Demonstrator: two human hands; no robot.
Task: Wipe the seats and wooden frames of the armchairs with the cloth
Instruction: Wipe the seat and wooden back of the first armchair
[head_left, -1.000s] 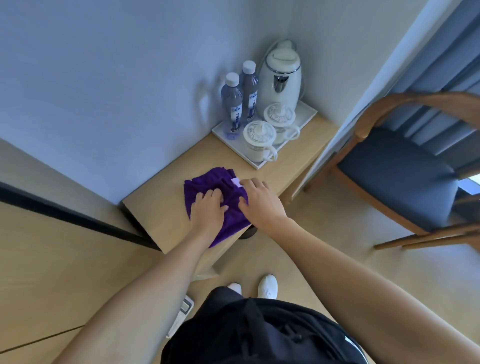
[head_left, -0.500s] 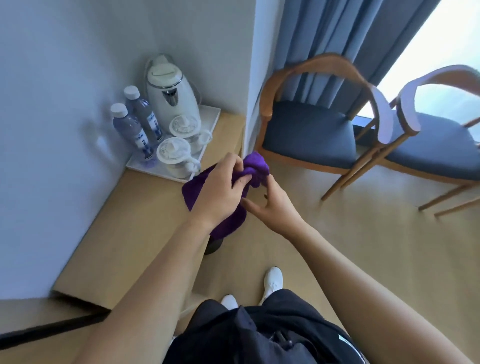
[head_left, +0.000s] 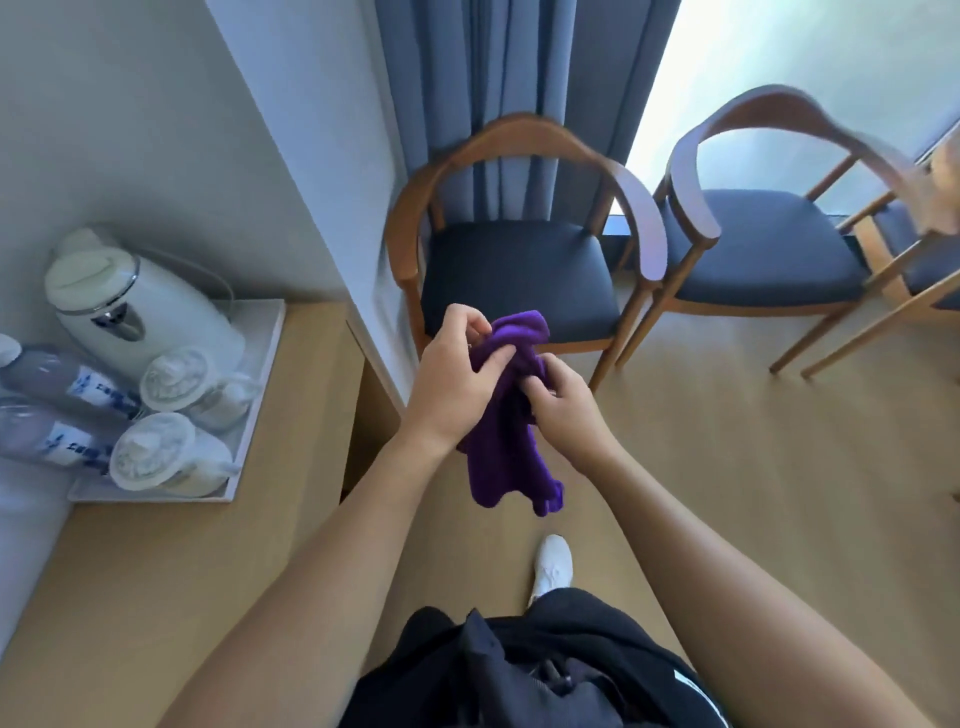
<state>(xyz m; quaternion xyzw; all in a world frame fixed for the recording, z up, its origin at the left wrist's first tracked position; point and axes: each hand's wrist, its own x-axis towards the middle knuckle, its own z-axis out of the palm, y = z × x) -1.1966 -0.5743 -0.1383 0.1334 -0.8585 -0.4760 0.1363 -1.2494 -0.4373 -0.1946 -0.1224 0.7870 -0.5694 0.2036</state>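
The near armchair (head_left: 514, 270) is shown whole; another chair (head_left: 930, 265) is cut off at the right edge. In front of the near seat, the cloth (head_left: 504, 462), partly hidden, is gripped by the left hand (head_left: 452, 384) and pinched by the right hand (head_left: 566, 410).

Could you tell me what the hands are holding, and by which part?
The left hand and right hand grip the purple cloth by its bunched upper part.

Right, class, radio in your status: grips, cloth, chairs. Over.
Left grip and right grip both holding cloth, in mid-air. Near chair ahead, untouched. Nothing seen in the way.
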